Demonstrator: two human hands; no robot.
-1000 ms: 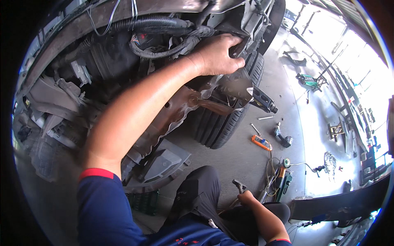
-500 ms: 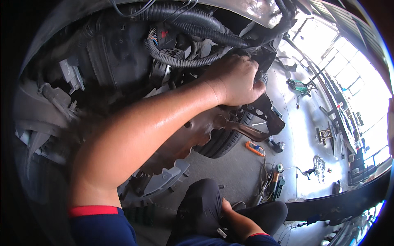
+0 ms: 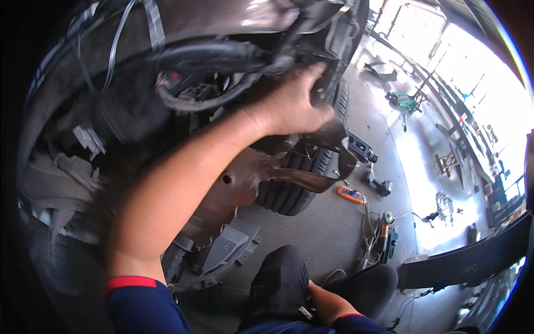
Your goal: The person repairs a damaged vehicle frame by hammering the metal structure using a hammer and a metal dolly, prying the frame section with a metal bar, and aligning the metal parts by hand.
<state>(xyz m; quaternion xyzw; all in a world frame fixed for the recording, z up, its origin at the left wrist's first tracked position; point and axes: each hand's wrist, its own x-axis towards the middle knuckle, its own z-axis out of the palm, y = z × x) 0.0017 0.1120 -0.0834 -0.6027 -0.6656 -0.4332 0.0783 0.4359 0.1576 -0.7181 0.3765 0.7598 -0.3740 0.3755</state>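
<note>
My left arm reaches across the opened front of a vehicle, and my left hand (image 3: 295, 103) is at a dark metal edge beside the tyre (image 3: 289, 197). Its thumb and forefinger stand apart in a C shape around part of that dark edge. The other fingers are blurred or hidden, and I see nothing held. Below the wrist is a rusty brown metal panel (image 3: 228, 186) with a hole and a ragged edge. A bent brown metal strip (image 3: 303, 179) runs from it across the tyre. My right hand (image 3: 316, 290) rests low between my legs, its fingers hidden.
A ribbed cable hose (image 3: 194, 104) loops above my forearm. A grey plastic piece (image 3: 228, 247) lies below the panel. On the floor to the right are an orange device (image 3: 351, 194), a green-and-orange power tool (image 3: 384, 236) with cords, and a green tool (image 3: 401, 100) farther off.
My left hand has gone from a closed fist to thumb and forefinger spread. The view has shifted, so the vehicle parts sit farther left. My right hand stays in my lap.
</note>
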